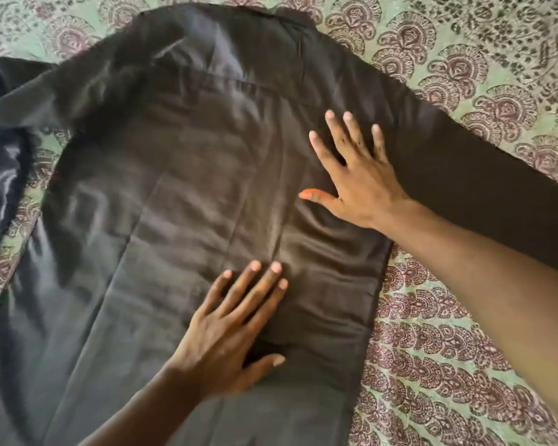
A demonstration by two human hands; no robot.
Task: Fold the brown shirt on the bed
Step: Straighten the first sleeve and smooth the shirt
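The brown shirt (187,175) lies spread flat on the bed, back side up, collar at the far end. One sleeve stretches out to the right and the other is bunched at the left edge. My left hand (236,326) presses flat on the lower middle of the shirt with straight, spread fingers. My right hand (355,175) lies flat with spread fingers on the right part of the body, near where the right sleeve starts. Small wrinkles sit in the cloth between the two hands.
A green bedsheet (464,333) with a maroon paisley print covers the bed and shows on the right, at the top and in patches at the left. The shirt's left sleeve (0,175) lies crumpled by the left frame edge.
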